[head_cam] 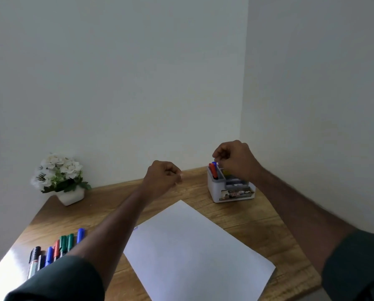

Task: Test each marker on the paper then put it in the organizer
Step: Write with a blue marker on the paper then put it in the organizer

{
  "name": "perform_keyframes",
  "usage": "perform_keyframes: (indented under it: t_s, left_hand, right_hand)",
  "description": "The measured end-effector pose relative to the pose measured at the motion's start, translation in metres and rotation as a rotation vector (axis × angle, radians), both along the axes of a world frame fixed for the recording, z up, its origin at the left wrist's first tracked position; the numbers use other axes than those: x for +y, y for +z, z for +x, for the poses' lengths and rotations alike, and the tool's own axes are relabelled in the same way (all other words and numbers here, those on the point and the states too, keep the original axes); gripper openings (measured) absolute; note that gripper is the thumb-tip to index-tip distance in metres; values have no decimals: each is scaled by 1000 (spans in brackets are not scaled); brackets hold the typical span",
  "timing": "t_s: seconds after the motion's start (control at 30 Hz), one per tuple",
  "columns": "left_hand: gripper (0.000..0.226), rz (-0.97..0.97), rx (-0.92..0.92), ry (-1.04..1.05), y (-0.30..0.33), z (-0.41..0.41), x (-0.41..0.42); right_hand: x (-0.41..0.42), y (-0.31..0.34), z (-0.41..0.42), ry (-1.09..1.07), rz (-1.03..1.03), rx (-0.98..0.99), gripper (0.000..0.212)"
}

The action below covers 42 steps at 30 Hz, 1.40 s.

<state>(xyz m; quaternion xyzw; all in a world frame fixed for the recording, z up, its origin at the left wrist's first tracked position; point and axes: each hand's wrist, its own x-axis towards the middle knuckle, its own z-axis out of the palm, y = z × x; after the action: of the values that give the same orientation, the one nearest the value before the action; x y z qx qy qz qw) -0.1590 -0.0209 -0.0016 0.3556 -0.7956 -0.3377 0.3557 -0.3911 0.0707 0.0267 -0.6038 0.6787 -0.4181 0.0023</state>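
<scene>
A white sheet of paper [194,253] lies at an angle on the wooden desk [203,185], with a tiny blue mark near its left edge. Several capped markers [55,248] in black, blue, red and green lie in a row at the desk's left front. The white organizer [231,192] stands at the back right, with a red marker [213,170] upright in its left slot. My right hand [236,159] hovers over it, fingertips pinched on the top of a blue marker [214,163] beside the red one. My left hand [163,177] is a loose fist above the desk's middle, holding nothing.
A white pot of white flowers [62,179] stands at the back left corner. Walls close the desk in at the back and on the right. The organizer's right compartments hold small dark items.
</scene>
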Motion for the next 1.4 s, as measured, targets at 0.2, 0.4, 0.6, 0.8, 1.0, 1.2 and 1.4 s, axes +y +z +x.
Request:
perform_keyframes:
  t_s: [0.2, 0.4, 0.6, 0.8, 1.0, 1.2, 1.4]
  left_hand:
    - [9, -6, -9, 58, 8, 43, 10]
    - [13, -83, -57, 184, -1, 115, 18]
    - [42, -186, -216, 388, -29, 211, 13]
    - [31, -141, -317, 565, -54, 265, 19]
    - [17, -119, -341, 599, -60, 277, 27]
    - [16, -127, -388, 626, -60, 275, 27]
    - [19, -235, -463, 647, -57, 262, 31]
  right_hand:
    - [0, 7, 65, 35, -372, 54, 23]
    - [-10, -21, 160, 242, -165, 31, 21]
    - [-19, -56, 258, 474, 231, 169, 4]
    - [-32, -75, 316, 437, 406, 251, 32]
    - [-35, -81, 335, 336, 553, 231, 22]
    - [-33, -84, 337, 257, 535, 317, 27]
    - [-22, -75, 315, 183, 359, 292, 15]
